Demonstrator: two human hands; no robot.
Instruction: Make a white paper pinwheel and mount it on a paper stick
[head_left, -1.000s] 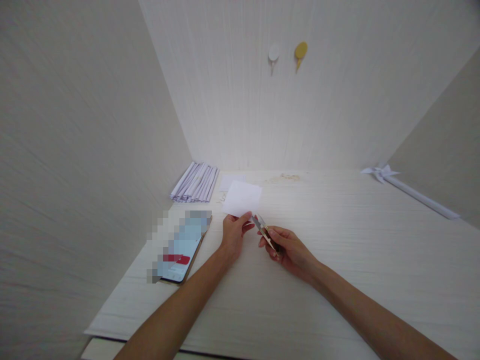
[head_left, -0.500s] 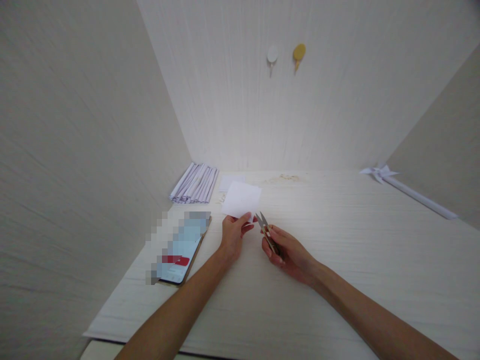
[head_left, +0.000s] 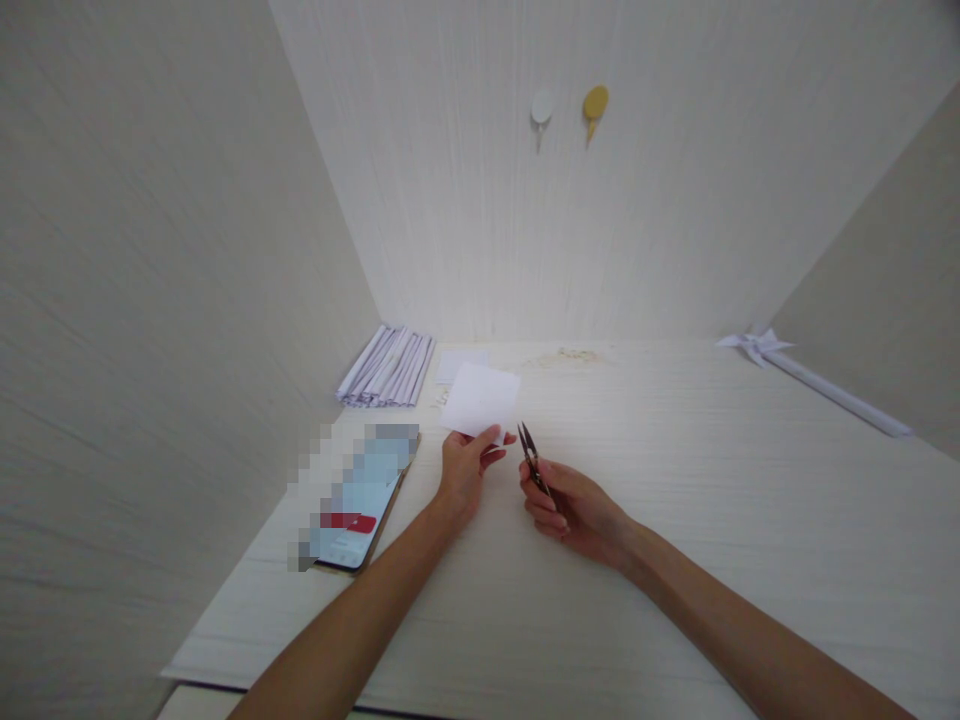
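My left hand pinches the near right corner of a small white sheet of paper, with the thumb on top and fingers beneath. To its right, my right hand is closed around a pair of thread snips. The two dark, pointed blades stick up past the fingers, slightly apart, near the corner of the paper but not touching it. Part of the snips' handle is hidden in my palm. Another white paper piece lies flat behind the held sheet.
A bundle of folded paper strips sits at the back left. Nearer, a phone lies with its screen lit, partly pixelated. A rolled paper stick with a paper bow rests along the right wall. White and yellow hooks are on the back wall.
The snips have turned in my right hand, so the blades look darker and closer together, and the fingers have curled more around the handle. My left hand and the paper stay nearly in place.
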